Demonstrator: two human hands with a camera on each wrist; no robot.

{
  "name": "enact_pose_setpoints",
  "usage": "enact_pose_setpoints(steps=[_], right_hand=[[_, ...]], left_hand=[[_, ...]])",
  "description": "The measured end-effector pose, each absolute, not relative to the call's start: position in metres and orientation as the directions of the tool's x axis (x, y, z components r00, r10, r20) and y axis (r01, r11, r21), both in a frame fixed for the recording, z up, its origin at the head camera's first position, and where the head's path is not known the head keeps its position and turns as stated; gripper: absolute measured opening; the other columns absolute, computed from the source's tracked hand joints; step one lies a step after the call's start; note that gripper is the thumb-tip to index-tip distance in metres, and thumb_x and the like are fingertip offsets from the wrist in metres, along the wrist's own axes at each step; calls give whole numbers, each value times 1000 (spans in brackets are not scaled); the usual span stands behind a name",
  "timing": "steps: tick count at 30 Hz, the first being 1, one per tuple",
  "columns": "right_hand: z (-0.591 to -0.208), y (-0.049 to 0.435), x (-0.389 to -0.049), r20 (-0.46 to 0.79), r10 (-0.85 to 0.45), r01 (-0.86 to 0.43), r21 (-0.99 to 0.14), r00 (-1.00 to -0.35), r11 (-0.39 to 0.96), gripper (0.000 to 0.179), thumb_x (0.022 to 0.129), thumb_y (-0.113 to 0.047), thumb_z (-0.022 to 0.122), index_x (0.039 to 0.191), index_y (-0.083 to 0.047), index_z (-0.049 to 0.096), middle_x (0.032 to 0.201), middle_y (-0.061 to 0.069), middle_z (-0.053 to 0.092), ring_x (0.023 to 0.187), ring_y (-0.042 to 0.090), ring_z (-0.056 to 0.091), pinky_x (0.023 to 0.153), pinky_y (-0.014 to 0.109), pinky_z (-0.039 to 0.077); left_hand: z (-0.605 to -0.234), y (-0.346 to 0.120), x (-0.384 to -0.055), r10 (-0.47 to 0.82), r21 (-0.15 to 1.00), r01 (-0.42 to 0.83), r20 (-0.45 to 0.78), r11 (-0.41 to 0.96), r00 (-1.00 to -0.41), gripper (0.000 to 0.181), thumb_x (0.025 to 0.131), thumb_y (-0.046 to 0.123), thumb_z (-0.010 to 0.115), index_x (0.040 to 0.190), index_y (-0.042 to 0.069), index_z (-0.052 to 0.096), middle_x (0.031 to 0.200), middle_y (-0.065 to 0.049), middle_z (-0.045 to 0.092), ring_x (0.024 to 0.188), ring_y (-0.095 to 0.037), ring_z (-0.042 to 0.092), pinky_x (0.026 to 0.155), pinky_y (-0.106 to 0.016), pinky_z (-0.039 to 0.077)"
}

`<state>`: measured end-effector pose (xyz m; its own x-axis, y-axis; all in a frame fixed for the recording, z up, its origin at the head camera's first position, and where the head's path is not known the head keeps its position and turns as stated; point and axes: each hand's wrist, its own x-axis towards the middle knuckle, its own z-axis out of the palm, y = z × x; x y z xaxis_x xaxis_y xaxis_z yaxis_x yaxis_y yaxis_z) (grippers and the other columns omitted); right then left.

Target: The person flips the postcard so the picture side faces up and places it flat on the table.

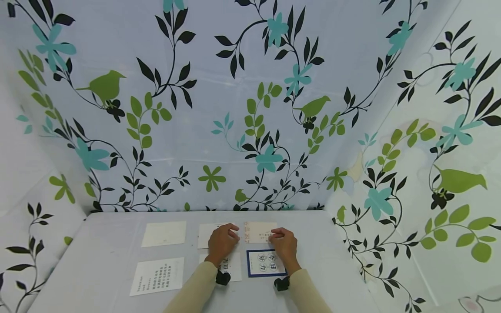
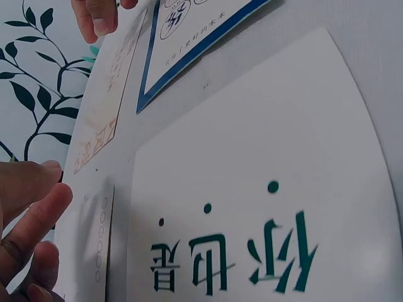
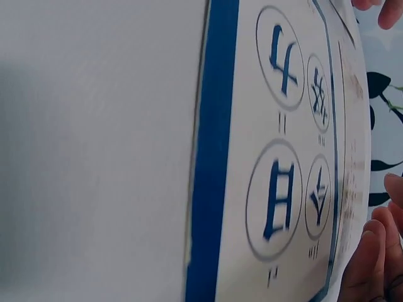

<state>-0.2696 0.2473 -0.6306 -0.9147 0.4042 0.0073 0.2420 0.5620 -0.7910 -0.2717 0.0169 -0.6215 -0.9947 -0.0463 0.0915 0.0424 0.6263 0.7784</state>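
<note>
Six cards lie in two rows on a white-covered table. My left hand (image 1: 223, 243) is over the upper middle card (image 1: 203, 237), its fingers loosely bent and nothing between them; in the left wrist view thumb and index finger stand apart. Below it, a white card with green characters (image 2: 252, 163) is partly hidden by the wrist. My right hand (image 1: 285, 247) is at the right end of a cream card with an orange border (image 1: 256, 232), fingers relaxed and holding nothing. Just below that hand is a blue-bordered card (image 1: 258, 274) with circled characters.
At the left are a cream card (image 1: 163, 234) and, below it, a white card with rows of printed text (image 1: 157, 276). A patterned curtain (image 1: 195, 130) with leaves and birds hangs behind the table (image 1: 98, 269) and at its sides.
</note>
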Motion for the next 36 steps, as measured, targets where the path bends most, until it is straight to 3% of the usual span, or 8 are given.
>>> enact_pose_setpoints(steps=[7,13,28,36], right_hand=[[-630,232,-270,31,346,178,-813,-938,555,14,90,-17,83,104,-17,80,85,-3,73,79,15,66,78,36,53],[-629,219,-271,55,306,134,-816,-950,563,17,90,-17,83,107,-16,80,86,-3,73,79,15,66,79,35,54],[-626,190,-273,30,235,106,-833,-972,543,22,90,-15,84,111,-15,79,90,-3,74,76,12,66,76,31,53],[-621,174,-272,29,177,69,-850,-984,522,26,87,-12,85,113,-12,78,93,-2,76,78,13,66,74,32,52]], left_hand=[[-624,1,-275,-40,777,78,131,624,-991,25,85,17,88,108,19,79,82,6,76,88,-20,69,85,-47,54],[-623,-14,-273,-40,775,85,141,626,-989,25,85,17,88,108,17,79,83,5,77,94,-22,70,90,-51,54],[-625,-57,-273,-61,773,83,155,628,-986,27,84,16,89,110,17,80,85,5,77,93,-23,69,82,-45,52],[-626,-77,-274,-79,758,43,124,651,-989,28,84,19,89,110,20,79,87,6,77,93,-21,70,86,-47,53]])
